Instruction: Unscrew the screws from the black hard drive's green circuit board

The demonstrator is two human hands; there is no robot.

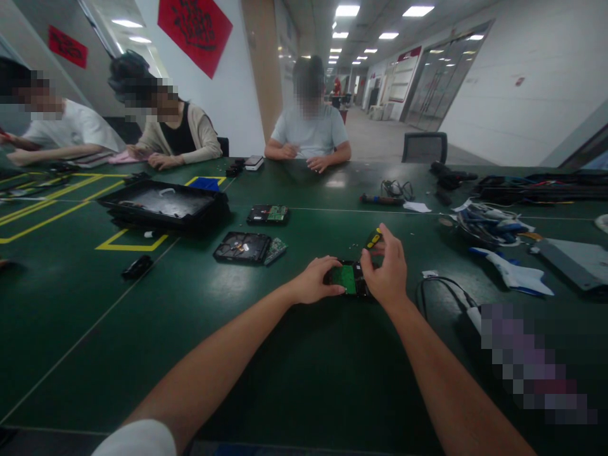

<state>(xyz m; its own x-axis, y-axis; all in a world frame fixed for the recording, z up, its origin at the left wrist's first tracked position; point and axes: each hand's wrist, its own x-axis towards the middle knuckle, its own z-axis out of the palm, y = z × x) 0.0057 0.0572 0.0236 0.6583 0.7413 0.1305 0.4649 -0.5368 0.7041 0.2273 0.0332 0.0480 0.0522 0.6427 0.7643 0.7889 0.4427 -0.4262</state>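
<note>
Cables clutter the green tabletop to the right. Left hand steadies the hard drive lying mid-table; right hand pinches a yellow screwdriver just above it.

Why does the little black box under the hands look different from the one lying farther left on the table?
The hard drive under both hands shows a bright green board; the other hard drive shows a dark face, with a loose green board beside it. One is held, the other untouched. Both are black and lie flat.
</note>
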